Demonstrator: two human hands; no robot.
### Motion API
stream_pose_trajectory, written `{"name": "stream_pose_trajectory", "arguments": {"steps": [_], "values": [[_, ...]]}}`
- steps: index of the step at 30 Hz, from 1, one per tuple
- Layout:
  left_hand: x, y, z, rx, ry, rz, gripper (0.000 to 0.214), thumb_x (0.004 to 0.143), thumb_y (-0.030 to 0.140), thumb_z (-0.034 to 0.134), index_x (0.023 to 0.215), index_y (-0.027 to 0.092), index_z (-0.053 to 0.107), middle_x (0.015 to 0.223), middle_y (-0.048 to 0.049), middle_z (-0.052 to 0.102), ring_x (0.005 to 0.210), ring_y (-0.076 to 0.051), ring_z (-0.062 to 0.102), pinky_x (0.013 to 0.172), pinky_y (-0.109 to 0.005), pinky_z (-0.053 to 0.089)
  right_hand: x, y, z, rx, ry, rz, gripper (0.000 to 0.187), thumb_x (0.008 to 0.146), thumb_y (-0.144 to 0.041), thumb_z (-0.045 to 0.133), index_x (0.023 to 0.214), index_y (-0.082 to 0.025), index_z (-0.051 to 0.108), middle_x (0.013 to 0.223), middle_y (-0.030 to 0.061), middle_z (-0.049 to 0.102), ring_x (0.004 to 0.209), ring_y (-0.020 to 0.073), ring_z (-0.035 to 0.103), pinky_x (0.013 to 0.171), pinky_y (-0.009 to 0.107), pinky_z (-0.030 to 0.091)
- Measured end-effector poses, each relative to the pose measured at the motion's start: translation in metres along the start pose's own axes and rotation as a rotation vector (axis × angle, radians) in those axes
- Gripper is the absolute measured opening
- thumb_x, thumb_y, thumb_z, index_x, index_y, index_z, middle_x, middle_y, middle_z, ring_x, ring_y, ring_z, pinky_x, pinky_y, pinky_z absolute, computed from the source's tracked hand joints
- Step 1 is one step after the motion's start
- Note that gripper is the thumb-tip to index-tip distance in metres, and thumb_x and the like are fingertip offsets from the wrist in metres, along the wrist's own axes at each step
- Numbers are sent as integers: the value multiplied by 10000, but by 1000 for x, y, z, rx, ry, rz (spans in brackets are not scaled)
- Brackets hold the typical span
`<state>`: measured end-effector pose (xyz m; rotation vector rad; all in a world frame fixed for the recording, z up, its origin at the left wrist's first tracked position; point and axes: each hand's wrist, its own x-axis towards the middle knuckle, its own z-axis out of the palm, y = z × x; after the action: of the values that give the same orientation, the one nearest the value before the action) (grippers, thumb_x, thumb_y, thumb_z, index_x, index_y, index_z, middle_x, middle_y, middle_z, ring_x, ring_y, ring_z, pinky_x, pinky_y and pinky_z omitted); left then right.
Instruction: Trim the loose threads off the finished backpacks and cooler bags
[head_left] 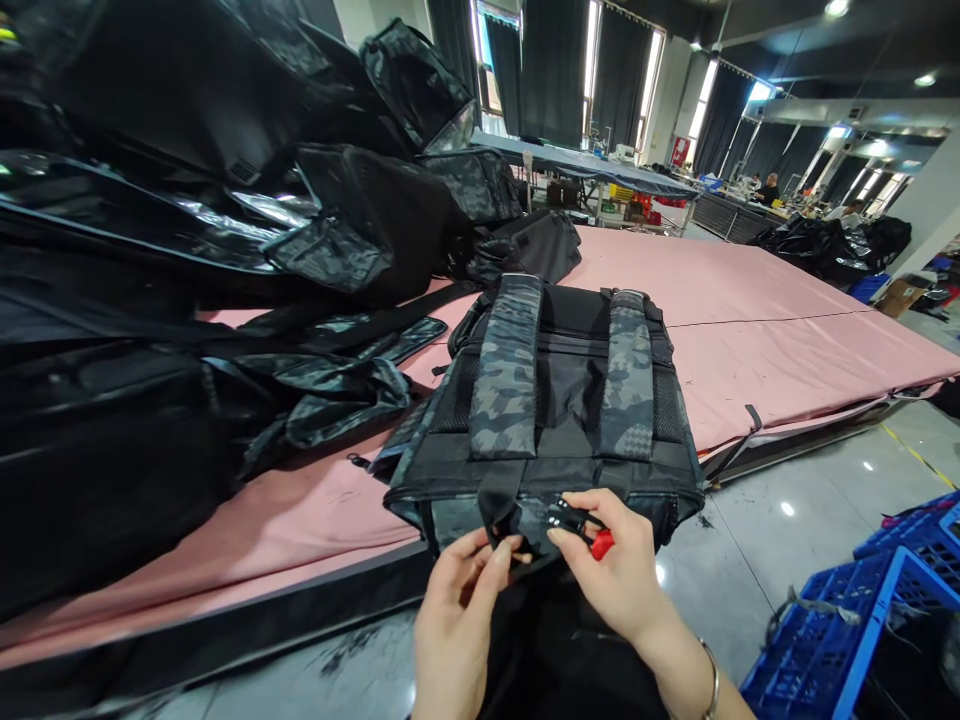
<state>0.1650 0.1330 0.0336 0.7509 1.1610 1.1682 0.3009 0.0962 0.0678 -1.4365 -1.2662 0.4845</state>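
A black and grey camouflage backpack (570, 400) lies at the table's near edge with its two padded shoulder straps facing up. Below them, a black webbing strap (498, 492) hangs over the bag's near end. My left hand (466, 590) is closed, with thumb and fingers pinched on the lower part of that webbing. Close by on the right, my right hand (611, 560) is closed around a small black and red tool (576, 520) whose exact kind is unclear. Its black end points toward the webbing. Fingers partly hide the spot between my hands.
More black and camouflage bags (360, 220) are heaped on the left of the pink-covered table (780, 290). Blue plastic crates (832, 610) stand on the floor at lower right. Farther back are another long table (592, 165) and a seated person (769, 188).
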Motion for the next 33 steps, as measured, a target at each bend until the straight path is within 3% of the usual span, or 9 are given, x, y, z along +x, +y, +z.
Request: {"name": "stream_pose_trajectory", "arguments": {"steps": [4, 8, 14, 20, 33], "values": [[3, 10, -6, -26, -97, -125, 511, 463, 469, 849, 854, 172, 707, 915, -46, 704, 976, -213, 580, 852, -257, 448, 1, 3, -4, 64, -30, 18, 189, 757, -228, 676, 939, -185, 651, 868, 27, 707, 749, 147, 664, 677, 221, 534], [5, 19, -5, -112, -209, -221, 470, 489, 436, 855, 872, 196, 725, 902, -34, 696, 889, -181, 568, 808, -254, 449, 0, 6, -10, 62, -112, -69, 172, 772, -238, 674, 934, -182, 667, 887, 40, 715, 782, 159, 670, 679, 231, 534], [6, 14, -8, -112, -196, -192, 449, 506, 428, 853, 875, 203, 730, 763, 10, 650, 679, -106, 471, 663, -201, 414, 1, 4, -9, -58, -152, -179, 173, 784, -249, 673, 950, -201, 671, 891, 37, 731, 770, 155, 676, 649, 231, 523], [8, 10, -11, -112, -195, -203, 462, 507, 418, 854, 887, 190, 725, 910, -27, 685, 856, -159, 533, 775, -223, 424, 4, 2, -6, -73, -155, -208, 159, 801, -261, 657, 951, -211, 669, 916, 30, 734, 797, 151, 681, 664, 227, 523], [6, 10, -8, -70, -210, -231, 460, 507, 443, 843, 863, 188, 703, 938, -34, 692, 1003, -217, 562, 888, -268, 421, -1, 0, -9, -93, -115, -196, 143, 794, -227, 642, 929, -189, 671, 865, 43, 730, 754, 158, 678, 651, 229, 521]]}}
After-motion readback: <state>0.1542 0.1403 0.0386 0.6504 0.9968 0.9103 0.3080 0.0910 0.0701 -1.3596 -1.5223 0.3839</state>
